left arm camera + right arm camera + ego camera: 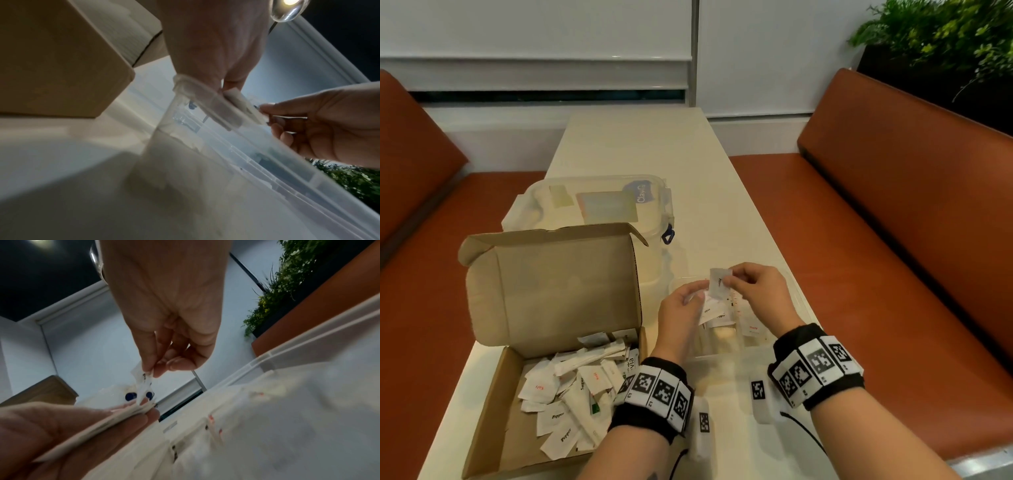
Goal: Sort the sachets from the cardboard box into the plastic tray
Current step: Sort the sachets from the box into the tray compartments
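The open cardboard box (493, 404) sits at the table's near left, with several white sachets (571, 387) heaped inside, marked Salt, Pepper and Sugar. To its right stands the clear plastic tray (717, 356), which holds several sachets (751, 329). Both hands hover over the tray. My left hand (700, 294) grips a small stack of sachets (115, 417) between thumb and fingers. My right hand (727, 281) pinches one white sachet (717, 279) with black print by its top edge, and its lower end still touches the stack. In the right wrist view that sachet (144, 381) hangs from my right hand (152, 371).
A large clear lidded container (602, 205) with a blue latch (667, 236) stands behind the box's raised lid (551, 281). Two white marker tags (758, 390) lie on the cream table near my wrists. Orange benches (893, 222) flank the table, and a plant (945, 31) is far right.
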`<state>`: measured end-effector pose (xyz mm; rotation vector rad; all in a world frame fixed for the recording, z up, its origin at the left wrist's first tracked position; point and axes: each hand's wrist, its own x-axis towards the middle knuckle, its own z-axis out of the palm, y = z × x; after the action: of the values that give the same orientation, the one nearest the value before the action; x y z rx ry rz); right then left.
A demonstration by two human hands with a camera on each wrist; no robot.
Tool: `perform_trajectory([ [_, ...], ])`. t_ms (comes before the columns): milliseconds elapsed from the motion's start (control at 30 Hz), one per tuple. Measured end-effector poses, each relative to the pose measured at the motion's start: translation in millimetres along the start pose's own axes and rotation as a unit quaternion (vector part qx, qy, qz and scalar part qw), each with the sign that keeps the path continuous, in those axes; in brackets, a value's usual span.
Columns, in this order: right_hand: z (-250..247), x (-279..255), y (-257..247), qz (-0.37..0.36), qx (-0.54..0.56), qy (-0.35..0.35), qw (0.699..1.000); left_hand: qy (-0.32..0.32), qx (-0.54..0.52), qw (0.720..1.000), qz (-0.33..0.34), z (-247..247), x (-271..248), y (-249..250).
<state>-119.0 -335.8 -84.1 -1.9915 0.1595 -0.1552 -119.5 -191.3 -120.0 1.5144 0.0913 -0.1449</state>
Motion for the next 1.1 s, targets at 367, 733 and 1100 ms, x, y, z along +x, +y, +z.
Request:
perform_trajectory([
  [367,1.3,-1.2,-7.4,0.01,0.0,-0.028,1.0,0.032,0.026,0.999,0.027,6.3,1.7,6.4],
  [733,4.0,11.7,-6.7,-0.021,-0.34,-0.202,0.918,0.158,0.034,0.986,0.044,-4.9,-3.4,7.0],
  [1100,17.3,20.7,3.8,-0.035,-0.413,-0.238,0.878,0.137,0.014,0.99,0.022,-4.9,-1.5,2.2],
])
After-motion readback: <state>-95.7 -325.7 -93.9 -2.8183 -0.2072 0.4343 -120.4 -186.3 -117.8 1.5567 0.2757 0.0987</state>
